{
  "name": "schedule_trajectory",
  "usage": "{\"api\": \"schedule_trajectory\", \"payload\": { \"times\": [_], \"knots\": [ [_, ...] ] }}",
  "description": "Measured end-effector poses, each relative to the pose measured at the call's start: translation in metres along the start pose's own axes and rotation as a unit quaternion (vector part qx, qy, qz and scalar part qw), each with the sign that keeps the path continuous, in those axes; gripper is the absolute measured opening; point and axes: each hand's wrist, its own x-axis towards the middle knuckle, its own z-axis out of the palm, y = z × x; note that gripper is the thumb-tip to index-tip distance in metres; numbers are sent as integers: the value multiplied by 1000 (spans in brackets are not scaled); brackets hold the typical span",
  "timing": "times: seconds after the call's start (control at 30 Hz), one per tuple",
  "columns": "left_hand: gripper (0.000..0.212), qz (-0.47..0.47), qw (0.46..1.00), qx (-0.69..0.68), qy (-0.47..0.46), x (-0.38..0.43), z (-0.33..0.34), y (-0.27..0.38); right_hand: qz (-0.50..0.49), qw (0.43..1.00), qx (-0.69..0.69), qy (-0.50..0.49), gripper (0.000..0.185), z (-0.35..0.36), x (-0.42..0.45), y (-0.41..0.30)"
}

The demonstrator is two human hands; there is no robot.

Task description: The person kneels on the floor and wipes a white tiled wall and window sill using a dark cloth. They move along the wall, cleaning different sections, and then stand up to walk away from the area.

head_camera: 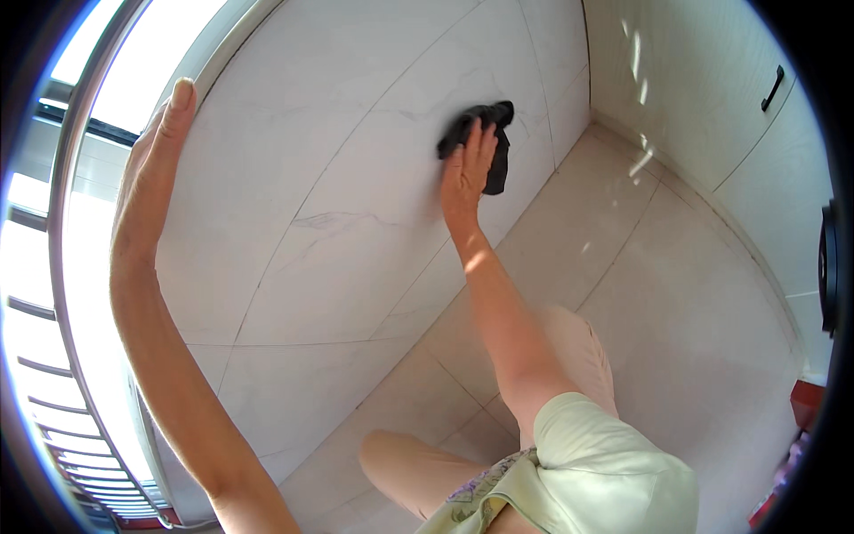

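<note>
Under the fingers of my right hand [469, 175], a bunched black cloth [497, 170] is pressed flat against the white marble-patterned wall tiles [347, 253]. The cloth sits on the lower part of the wall, a little above the floor. My left hand [157, 150] rests at the window ledge [230, 40] along the top of the tiled wall. Its thumb points up and no object shows in it; the other fingers are mostly hidden behind the thumb side of the hand.
A metal window guard railing [59, 220] curves along the left. Beige floor tiles [640, 280] meet the wall below my right hand. At the right stands a pale cabinet [680, 87] with a black handle [772, 88]. A red object [807, 404] lies at the right rim.
</note>
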Motion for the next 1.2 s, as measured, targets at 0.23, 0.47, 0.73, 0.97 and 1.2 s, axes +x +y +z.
{"api": "schedule_trajectory", "payload": {
  "times": [0.23,0.47,0.73,0.97,1.2],
  "knots": [
    [99,17,1000,-14,-21,-1,-6,-10,143,984,93,-49,57,16,-86,-42],
    [97,50,997,-43,-38,2,-7,-10,-432,803,90,-400,33,25,-206,-142],
    [98,86,993,9,75,9,-11,-53,-372,855,125,-339,44,46,-91,-188],
    [92,98,993,-33,52,17,19,-17,172,983,57,24,61,-22,39,46],
    [87,109,992,-52,44,19,21,4,392,909,78,120,56,1,-104,99]
  ]
}}
